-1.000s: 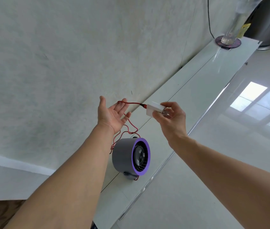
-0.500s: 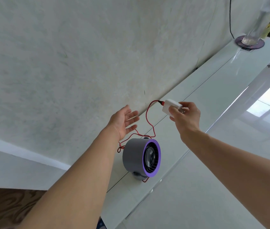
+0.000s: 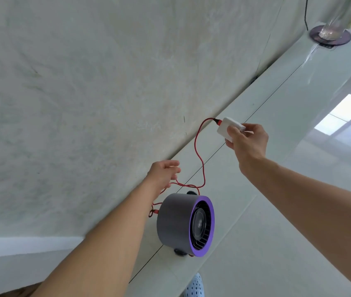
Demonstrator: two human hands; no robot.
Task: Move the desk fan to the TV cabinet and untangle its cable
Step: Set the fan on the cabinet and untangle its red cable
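So my right hand [image 3: 248,139] was clamped on the white power adapter [image 3: 224,126], thumb across the face nearest me and the other fingers curled round the far side, holding it up off the top of the TV cabinet [image 3: 277,108]. The red cable [image 3: 200,161] came out of the end of the adapter that pointed away from my palm, toward the wall [image 3: 84,93]. It arced over and then dropped in a wavy line down toward my left hand [image 3: 164,173]. That hand wasn't gripping anything, fingers loose and mostly straight, sitting lower and closer to me than the adapter grip. The cable passed right by those fingertips, and honestly I couldn't tell if it was touching them or just running underneath. The desk fan [image 3: 183,224] stood on the cabinet top just below my left hand and well below the adapter, grey body with the purple-ringed grille facing the floor [image 3: 299,232] side. The rest of the cable sat in a few small loops behind the fan, right beside my left wrist. Way past my right hand, at the far end of the cabinet, a glass vase [image 3: 331,28] stood on a dark round mat [image 3: 346,38], with a black cord [image 3: 305,13] running up the wall next to it.
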